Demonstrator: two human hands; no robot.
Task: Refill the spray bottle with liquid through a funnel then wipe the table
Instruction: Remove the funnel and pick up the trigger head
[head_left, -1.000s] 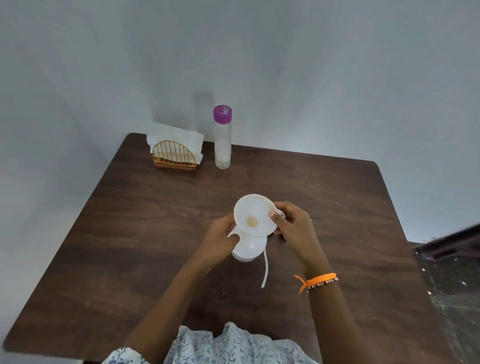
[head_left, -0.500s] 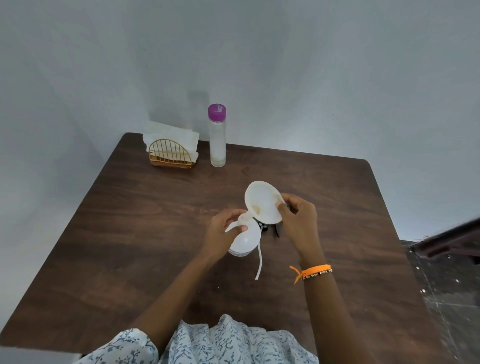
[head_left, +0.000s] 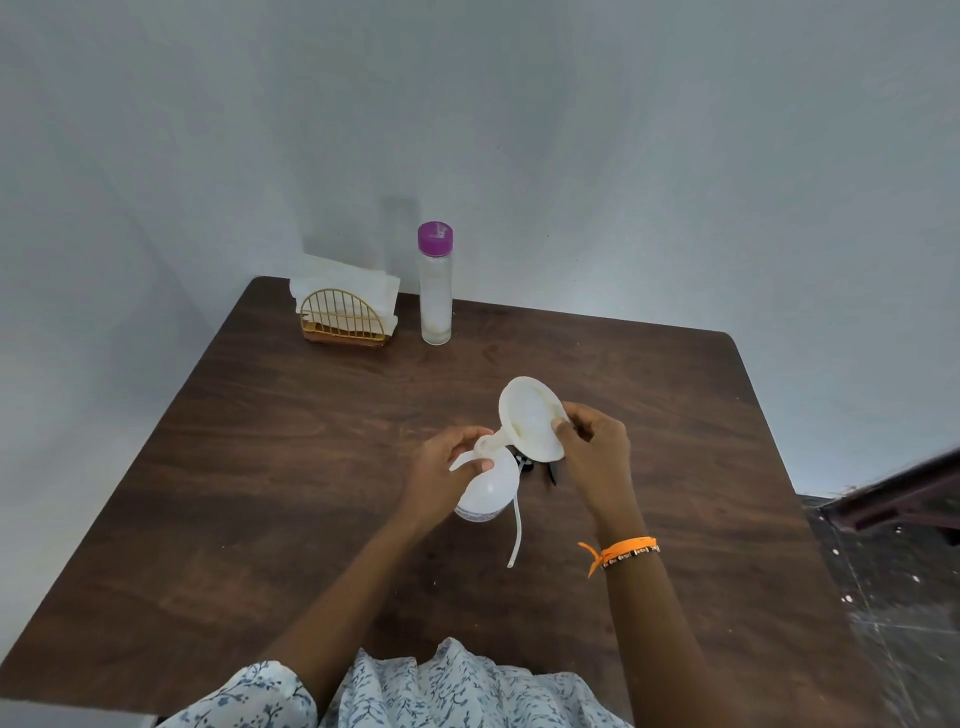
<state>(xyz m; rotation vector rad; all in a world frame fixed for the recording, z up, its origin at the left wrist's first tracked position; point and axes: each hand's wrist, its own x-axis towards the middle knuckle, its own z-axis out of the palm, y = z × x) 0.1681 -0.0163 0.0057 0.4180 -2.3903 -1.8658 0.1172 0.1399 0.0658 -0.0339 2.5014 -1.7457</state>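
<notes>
A white spray bottle (head_left: 485, 491) stands near the middle of the dark wooden table (head_left: 291, 467), its neck uncapped. My left hand (head_left: 447, 480) grips the bottle around its shoulder and neck. My right hand (head_left: 595, 449) holds a white funnel (head_left: 530, 418) by its rim, tilted, with its spout at the bottle's neck. The black spray head (head_left: 524, 462) with its white dip tube (head_left: 515, 535) lies on the table just behind and beside the bottle, partly hidden.
A clear bottle with a purple cap (head_left: 435, 283) stands at the table's far edge. Left of it a gold wire holder with white napkins (head_left: 343, 304) sits in the far left corner. Grey walls close off the back and left.
The funnel has tipped from flat over the bottle to tilted right, rim facing me. My left hand slid up to the bottle's neck.
</notes>
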